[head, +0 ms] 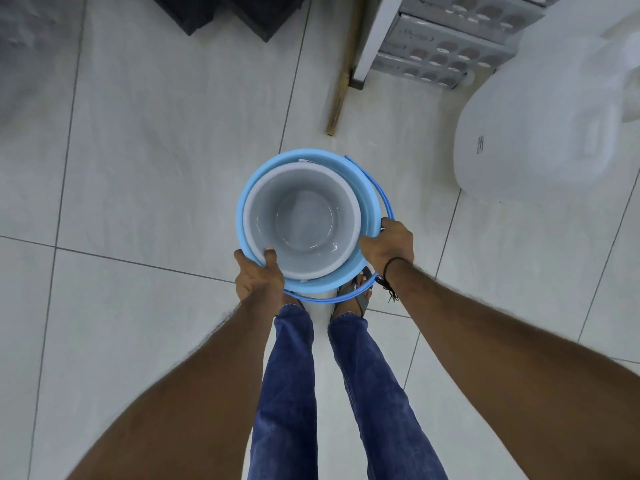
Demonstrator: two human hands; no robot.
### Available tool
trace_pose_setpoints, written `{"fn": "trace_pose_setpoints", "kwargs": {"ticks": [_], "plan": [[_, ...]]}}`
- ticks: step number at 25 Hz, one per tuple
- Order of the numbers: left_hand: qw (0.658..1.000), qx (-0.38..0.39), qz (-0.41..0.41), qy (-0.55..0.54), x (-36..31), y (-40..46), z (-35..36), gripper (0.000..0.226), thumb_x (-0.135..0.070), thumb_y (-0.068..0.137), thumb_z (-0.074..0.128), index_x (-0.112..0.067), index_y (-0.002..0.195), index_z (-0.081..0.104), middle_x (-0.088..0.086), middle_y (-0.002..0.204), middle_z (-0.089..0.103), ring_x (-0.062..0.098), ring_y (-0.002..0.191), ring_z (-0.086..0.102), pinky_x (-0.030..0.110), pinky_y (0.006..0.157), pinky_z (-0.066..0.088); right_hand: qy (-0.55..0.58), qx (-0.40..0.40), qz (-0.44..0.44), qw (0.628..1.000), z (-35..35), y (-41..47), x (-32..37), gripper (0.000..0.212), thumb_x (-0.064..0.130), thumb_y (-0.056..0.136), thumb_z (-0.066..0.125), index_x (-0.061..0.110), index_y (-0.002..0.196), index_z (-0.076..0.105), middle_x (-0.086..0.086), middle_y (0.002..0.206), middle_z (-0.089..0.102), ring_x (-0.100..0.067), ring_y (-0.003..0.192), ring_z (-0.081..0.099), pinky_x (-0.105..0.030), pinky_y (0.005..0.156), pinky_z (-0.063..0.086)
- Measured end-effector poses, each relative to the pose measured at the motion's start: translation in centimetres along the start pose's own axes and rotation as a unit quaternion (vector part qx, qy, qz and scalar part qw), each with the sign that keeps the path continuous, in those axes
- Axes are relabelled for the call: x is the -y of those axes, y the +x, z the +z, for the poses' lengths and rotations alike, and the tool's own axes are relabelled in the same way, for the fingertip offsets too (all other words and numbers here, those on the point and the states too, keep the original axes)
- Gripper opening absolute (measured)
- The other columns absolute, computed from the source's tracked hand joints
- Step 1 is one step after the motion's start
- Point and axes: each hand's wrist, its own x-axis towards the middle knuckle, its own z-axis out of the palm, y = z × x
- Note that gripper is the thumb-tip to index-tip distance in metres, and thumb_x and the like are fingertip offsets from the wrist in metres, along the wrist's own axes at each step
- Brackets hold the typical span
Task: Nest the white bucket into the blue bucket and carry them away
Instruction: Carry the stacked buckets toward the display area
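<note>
The white bucket (301, 220) sits nested inside the blue bucket (367, 188), both seen from straight above, held over the tiled floor in front of my legs. My left hand (258, 275) grips the near-left rims, thumb hooked over the white bucket's edge. My right hand (388, 245) clasps the blue rim on the right, where the thin blue wire handle (388, 202) hangs loose around the near side.
A large white plastic container (540, 133) stands at the right. Stacked grey perforated crates (446, 46) and a white post (372, 39) are beyond the buckets, with a wooden stick (341, 95) on the floor. Dark objects (221, 12) lie at the top left.
</note>
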Motion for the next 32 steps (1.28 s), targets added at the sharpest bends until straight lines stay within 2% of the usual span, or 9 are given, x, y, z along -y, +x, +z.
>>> {"fn": "trace_pose_setpoints", "kwargs": {"ticks": [6, 9, 12, 14, 18, 21, 25, 30, 32], "plan": [[0.998, 0.047, -0.037, -0.013, 2.5, 3.4, 3.9, 0.053, -0.055, 0.091, 0.051, -0.027, 0.132, 0.032, 0.017, 0.124, 0.056, 0.041, 0.101, 0.06, 0.054, 0.088, 0.056, 0.012, -0.027, 0.014, 0.999, 3.1, 5.0, -4.3, 0.044, 0.02, 0.075, 0.08, 0.013, 0.114, 0.062, -0.009, 0.11, 0.069, -0.028, 0.094, 0.07, -0.038, 0.079, 0.061], [0.997, 0.051, -0.049, -0.031, 3.3, 4.5, 4.6, 0.053, -0.056, 0.089, 0.055, -0.021, 0.127, 0.042, 0.014, 0.12, 0.059, 0.036, 0.098, 0.061, 0.051, 0.087, 0.057, 0.05, -0.004, 0.069, 0.996, 4.1, 7.6, -5.3, 0.075, 0.033, 0.07, 0.087, 0.013, 0.13, 0.047, -0.005, 0.116, 0.055, -0.024, 0.096, 0.061, -0.032, 0.077, 0.051], [0.978, 0.132, -0.116, -0.11, 3.7, 5.1, 4.4, 0.058, -0.051, 0.088, 0.063, -0.018, 0.134, 0.049, 0.009, 0.123, 0.062, 0.029, 0.099, 0.061, 0.04, 0.084, 0.056, 0.06, 0.075, 0.108, 0.989, 4.8, 9.7, -5.4, 0.063, 0.025, 0.074, 0.083, 0.009, 0.128, 0.055, -0.01, 0.118, 0.065, -0.028, 0.101, 0.065, -0.037, 0.086, 0.058], [0.962, 0.168, -0.135, -0.168, 3.5, 5.1, 3.9, 0.053, -0.042, 0.092, 0.064, -0.013, 0.135, 0.05, 0.011, 0.119, 0.062, 0.026, 0.091, 0.061, 0.03, 0.062, 0.055, 0.073, 0.076, 0.105, 0.989, 5.0, 9.9, -5.2, 0.05, 0.02, 0.072, 0.084, 0.009, 0.115, 0.06, -0.014, 0.117, 0.069, -0.029, 0.096, 0.067, -0.041, 0.088, 0.06], [0.964, 0.177, -0.105, -0.17, 2.2, 3.3, 1.0, 0.034, -0.033, 0.099, 0.056, -0.01, 0.123, 0.052, 0.008, 0.084, 0.059, 0.023, 0.061, 0.055, 0.027, 0.046, 0.048, 0.136, 0.102, 0.125, 0.977, 3.8, 8.0, -3.9, 0.062, 0.011, 0.064, 0.088, 0.006, 0.119, 0.061, -0.016, 0.118, 0.068, -0.033, 0.105, 0.069, -0.048, 0.093, 0.06], [0.963, 0.189, -0.136, -0.135, 0.0, 0.0, -4.6, 0.032, -0.036, 0.098, 0.056, -0.009, 0.115, 0.052, 0.008, 0.082, 0.06, 0.024, 0.064, 0.061, 0.03, 0.044, 0.052, 0.139, 0.131, 0.118, 0.975, 0.7, 3.4, -0.7, 0.072, 0.011, 0.057, 0.087, 0.006, 0.123, 0.059, -0.015, 0.119, 0.067, -0.035, 0.109, 0.068, -0.05, 0.093, 0.06], [0.968, 0.174, -0.137, -0.118, -3.6, -7.3, -15.4, 0.046, -0.038, 0.096, 0.059, -0.005, 0.126, 0.05, 0.016, 0.107, 0.062, 0.032, 0.088, 0.065, 0.032, 0.047, 0.05, 0.096, 0.148, 0.061, 0.982, -5.9, -6.5, 5.6, 0.073, 0.02, 0.059, 0.088, 0.007, 0.124, 0.059, -0.011, 0.118, 0.067, -0.032, 0.108, 0.067, -0.044, 0.092, 0.06], [0.972, 0.138, -0.073, -0.177, -9.2, -16.3, -31.4, 0.051, -0.035, 0.094, 0.062, -0.001, 0.13, 0.049, 0.017, 0.108, 0.06, 0.034, 0.088, 0.063, 0.031, 0.039, 0.047, 0.039, 0.094, -0.078, 0.992, -15.4, -20.4, 17.5, 0.042, 0.035, 0.056, 0.081, 0.015, 0.092, 0.072, -0.005, 0.099, 0.075, -0.021, 0.078, 0.068, -0.03, 0.065, 0.056], [0.976, 0.115, -0.044, -0.182, -11.7, -18.6, -37.3, 0.051, -0.035, 0.094, 0.062, -0.003, 0.132, 0.048, 0.018, 0.114, 0.061, 0.034, 0.089, 0.062, 0.032, 0.04, 0.046, 0.033, 0.07, -0.111, 0.991, -17.9, -25.0, 22.5, 0.046, 0.041, 0.05, 0.076, 0.016, 0.088, 0.075, -0.007, 0.098, 0.077, -0.024, 0.083, 0.072, -0.035, 0.07, 0.061]]}}
